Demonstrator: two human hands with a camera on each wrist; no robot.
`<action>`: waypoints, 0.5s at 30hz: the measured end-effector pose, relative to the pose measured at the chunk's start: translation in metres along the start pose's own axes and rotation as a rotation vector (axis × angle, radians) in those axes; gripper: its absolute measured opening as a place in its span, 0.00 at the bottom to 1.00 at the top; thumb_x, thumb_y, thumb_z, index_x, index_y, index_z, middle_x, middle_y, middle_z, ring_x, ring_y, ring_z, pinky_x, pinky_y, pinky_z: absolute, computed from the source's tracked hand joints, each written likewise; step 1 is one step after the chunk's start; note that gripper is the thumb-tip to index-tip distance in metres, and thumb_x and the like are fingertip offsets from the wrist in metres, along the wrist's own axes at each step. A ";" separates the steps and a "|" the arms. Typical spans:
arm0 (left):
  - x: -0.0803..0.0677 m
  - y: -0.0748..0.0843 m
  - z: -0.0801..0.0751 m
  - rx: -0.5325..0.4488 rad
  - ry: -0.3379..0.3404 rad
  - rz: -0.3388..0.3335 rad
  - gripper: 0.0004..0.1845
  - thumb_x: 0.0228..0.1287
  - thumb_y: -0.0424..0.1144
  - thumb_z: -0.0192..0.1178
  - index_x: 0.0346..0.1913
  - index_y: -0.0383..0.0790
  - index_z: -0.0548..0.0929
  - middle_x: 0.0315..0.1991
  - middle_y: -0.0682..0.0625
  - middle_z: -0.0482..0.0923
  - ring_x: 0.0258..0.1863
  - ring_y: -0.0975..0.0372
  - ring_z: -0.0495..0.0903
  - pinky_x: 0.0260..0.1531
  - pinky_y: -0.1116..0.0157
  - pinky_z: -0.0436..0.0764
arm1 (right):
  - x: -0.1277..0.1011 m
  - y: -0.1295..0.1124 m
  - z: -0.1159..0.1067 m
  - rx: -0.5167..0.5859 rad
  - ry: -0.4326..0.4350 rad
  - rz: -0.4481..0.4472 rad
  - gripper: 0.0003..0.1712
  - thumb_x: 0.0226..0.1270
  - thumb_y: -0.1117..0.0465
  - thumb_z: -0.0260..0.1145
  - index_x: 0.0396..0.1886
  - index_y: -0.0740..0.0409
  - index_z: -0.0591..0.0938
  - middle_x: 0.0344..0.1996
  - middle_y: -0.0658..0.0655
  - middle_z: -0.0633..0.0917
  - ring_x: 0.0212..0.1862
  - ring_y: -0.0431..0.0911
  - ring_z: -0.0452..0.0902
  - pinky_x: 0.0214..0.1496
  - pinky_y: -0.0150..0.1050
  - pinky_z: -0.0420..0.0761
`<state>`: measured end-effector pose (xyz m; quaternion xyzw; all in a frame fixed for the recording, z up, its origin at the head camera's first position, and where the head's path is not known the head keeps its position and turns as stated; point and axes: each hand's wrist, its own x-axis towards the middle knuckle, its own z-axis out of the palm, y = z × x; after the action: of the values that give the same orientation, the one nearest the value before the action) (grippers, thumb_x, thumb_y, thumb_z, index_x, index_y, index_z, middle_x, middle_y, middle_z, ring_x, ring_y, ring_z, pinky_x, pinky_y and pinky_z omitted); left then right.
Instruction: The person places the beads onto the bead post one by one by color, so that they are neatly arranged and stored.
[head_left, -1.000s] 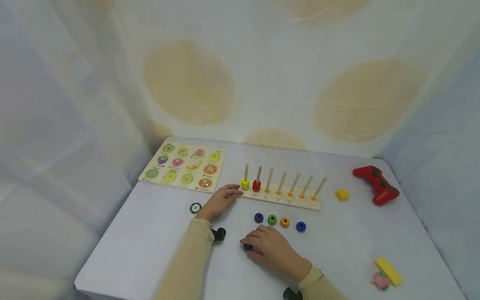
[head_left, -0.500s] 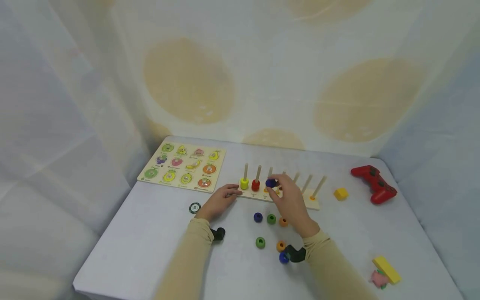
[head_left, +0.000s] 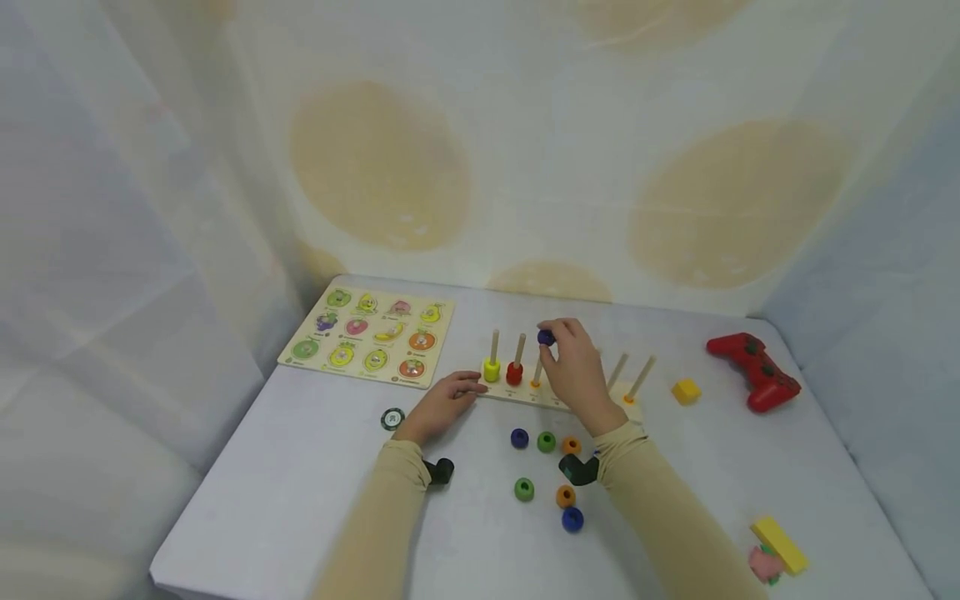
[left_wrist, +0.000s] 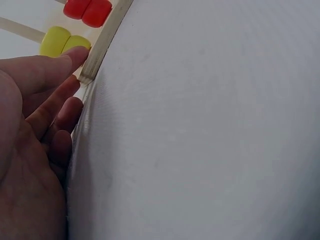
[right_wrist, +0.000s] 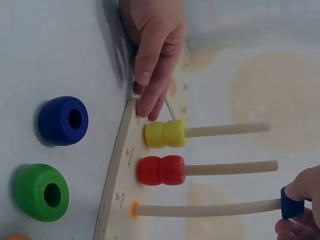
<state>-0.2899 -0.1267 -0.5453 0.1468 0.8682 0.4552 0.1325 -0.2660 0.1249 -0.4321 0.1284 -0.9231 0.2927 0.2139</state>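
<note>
At far left, a fruit puzzle board [head_left: 360, 343] is laid flat, with a round chip [head_left: 392, 419] near it. The left end of the wooden peg board [head_left: 525, 393] is touched by the left hand [head_left: 442, 406], its fingers extended, nothing gripped. Yellow beads [right_wrist: 166, 133] and red beads [right_wrist: 161, 170] are threaded on the first two pegs. At the tip of the third peg [right_wrist: 210, 209], a blue bead [right_wrist: 291, 204] is pinched by the right hand [head_left: 577, 367].

Lower left in the frame, a hand could pass across the surface [head_left: 285, 492] beside the left sleeve [head_left: 388, 508]. At centre, upright pegs [head_left: 495, 344], the left hand [head_left: 442, 406] and the right hand [head_left: 579, 372] bar a low crossing; loose beads [head_left: 524, 496] lie below.
</note>
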 end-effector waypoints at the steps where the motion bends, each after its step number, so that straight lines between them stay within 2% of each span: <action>1: 0.000 0.001 0.000 -0.001 0.004 -0.002 0.12 0.78 0.46 0.55 0.56 0.60 0.86 0.75 0.58 0.68 0.80 0.55 0.59 0.80 0.47 0.59 | 0.000 0.000 0.000 -0.008 0.000 0.002 0.17 0.71 0.66 0.66 0.58 0.61 0.81 0.54 0.64 0.81 0.54 0.57 0.81 0.52 0.52 0.86; 7: -0.001 0.004 0.000 -0.004 0.013 -0.010 0.12 0.78 0.46 0.54 0.56 0.59 0.86 0.75 0.58 0.68 0.80 0.55 0.59 0.79 0.47 0.59 | 0.001 0.001 -0.002 -0.031 0.015 -0.005 0.17 0.72 0.66 0.64 0.59 0.60 0.82 0.55 0.64 0.80 0.53 0.57 0.80 0.46 0.51 0.85; 15: -0.002 0.004 0.001 -0.016 0.013 -0.003 0.12 0.78 0.44 0.55 0.56 0.58 0.86 0.75 0.57 0.68 0.80 0.54 0.60 0.79 0.47 0.59 | -0.004 0.001 -0.002 -0.009 0.001 -0.015 0.16 0.71 0.67 0.64 0.57 0.60 0.83 0.55 0.64 0.81 0.52 0.57 0.81 0.48 0.52 0.85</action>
<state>-0.2869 -0.1250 -0.5425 0.1418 0.8655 0.4628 0.1286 -0.2623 0.1273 -0.4329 0.1342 -0.9232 0.2872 0.2172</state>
